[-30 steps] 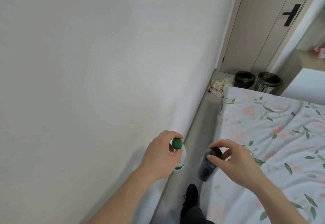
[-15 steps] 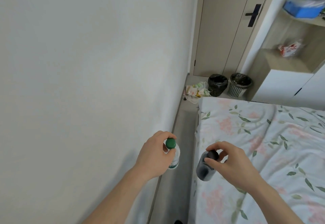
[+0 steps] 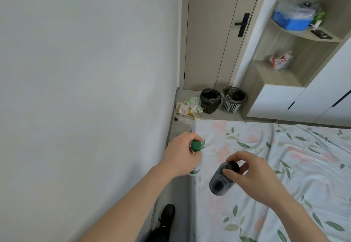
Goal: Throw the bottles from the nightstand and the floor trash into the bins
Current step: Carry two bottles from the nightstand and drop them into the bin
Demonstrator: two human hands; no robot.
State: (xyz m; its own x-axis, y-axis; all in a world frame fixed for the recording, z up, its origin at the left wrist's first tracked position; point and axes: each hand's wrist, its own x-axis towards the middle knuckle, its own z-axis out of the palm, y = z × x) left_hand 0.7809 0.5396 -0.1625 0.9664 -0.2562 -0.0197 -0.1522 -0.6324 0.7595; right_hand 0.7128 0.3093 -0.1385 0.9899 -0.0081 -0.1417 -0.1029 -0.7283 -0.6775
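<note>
The bed point(image 3: 284, 165) with its leaf-and-flower sheet filled the lower right, leaving only a narrow strip of floor point(image 3: 176, 127) between it and the white wall. At the far end of that strip, before the closed door point(image 3: 214, 32), stood the two bins: a black-lined bin point(image 3: 210, 101) and, just beside it on the right, a white mesh bin point(image 3: 233, 100), also lined in black. The floor trash point(image 3: 188, 110), a heap of crumpled wrappers and bags, lay against the wall just left of the black-lined bin; it looked light and soft, best gathered by bunching it up.

Both bottles were in the air, well short of the bins. The dark bottle point(image 3: 220, 181) hung over the edge of the bed from its black cap; the right hand point(image 3: 252, 175) pinched that cap between thumb and curled fingers, with the body swinging free below. Held that way it could slip or twist, though it seemed light, probably near empty. The clear bottle with a green cap point(image 3: 196, 158) was gripped at the neck by the left hand point(image 3: 180, 156), fingers wrapped round just under the cap, over the gap beside the bed. It looked like thin, stiff plastic that would not break if dropped into a bin.
</note>
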